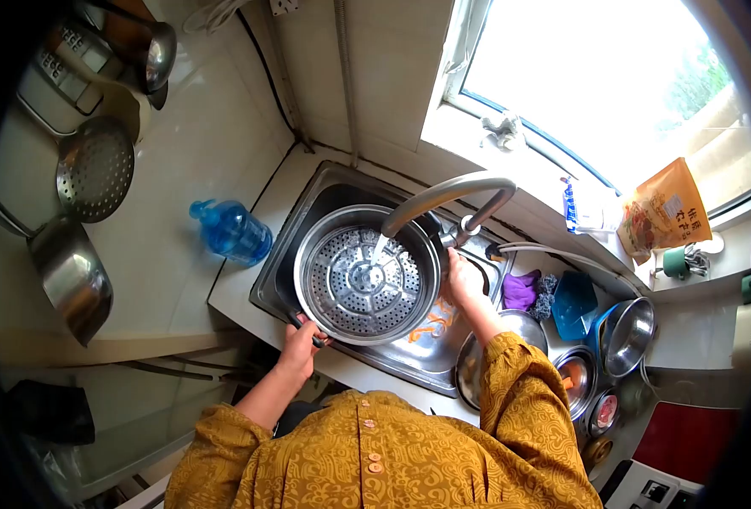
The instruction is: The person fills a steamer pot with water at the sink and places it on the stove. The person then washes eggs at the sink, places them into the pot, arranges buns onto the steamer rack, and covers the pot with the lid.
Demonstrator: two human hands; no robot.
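Steamer: over the left part of the sink, its holed base facing up under the tap — the steamer looks level, though what bears its weight is hidden.
Tap: the tap arches in from the window side, and its water runs onto the holed base.
Left grip: your left grip is closed around the dark handle on the steamer's near-left side.
Right grip: your right grip is at the foot of the tap, beyond the steamer's right rim; I can't make out whether the fingers are closed on anything there.
Peelings: orange peelings lie on the sink floor, just right of the steamer.
Step in hand: by the look of it, rinsing the steamer, with one side steadied and the tap within your reach.
Next move: this seems to call for a firm left hold while you turn the steamer under the stream — so the water reaches the inner wall too — and a light right touch on the tap, to keep splashes off the tabletop.
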